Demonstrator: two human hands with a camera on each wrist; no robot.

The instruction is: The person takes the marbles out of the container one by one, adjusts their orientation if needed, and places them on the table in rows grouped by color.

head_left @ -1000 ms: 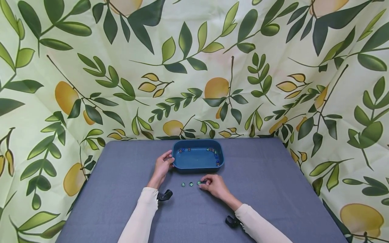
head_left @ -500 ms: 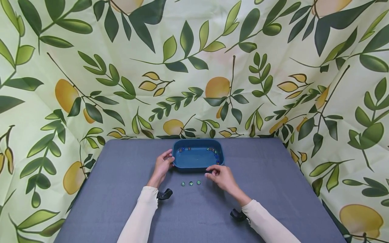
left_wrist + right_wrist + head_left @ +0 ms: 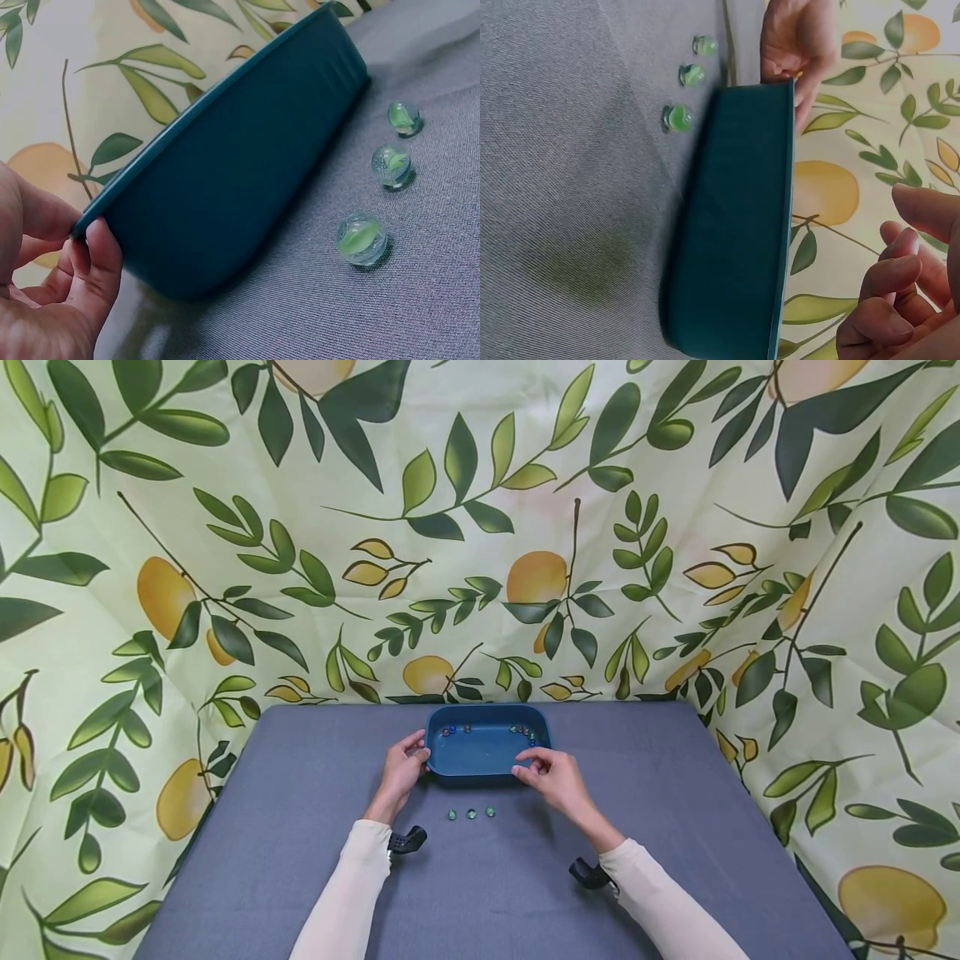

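- Head view: right hand (image 3: 557, 781) at the near right corner of the blue tray (image 3: 483, 753), overlapping that corner from this angle.
- Right hand state: fingers loosely bent, thumb and forefinger spread apart, gap between them; no held object visible. Right wrist view shows the fingers beyond the rim line, apart from the tray wall.
- Left hand (image 3: 399, 775) at the tray's left end. Left wrist view: thumb and fingers pinch the rim from both sides; hand closed on it there.
- Tray: rectangular with rounded corners, upright, near the far edge of the grey-blue surface (image 3: 300, 827).
- Tray contents: left group of marbles (image 3: 452, 729) near the far left corner, blue and brownish; right group of marbles (image 3: 523, 732) by the far right corner, partly hidden by the right hand, so no count taken.
- Outside the tray: three green marbles (image 3: 472, 814) in a row on the near side, set apart from one another. Left wrist view: clear glass, pale green swirl.
- Forearms: cream sleeves (image 3: 341, 893), black wrist device (image 3: 407, 841) at the left wrist.
- Behind: pale cloth (image 3: 480, 552) printed with leaves and yellow-orange fruit.
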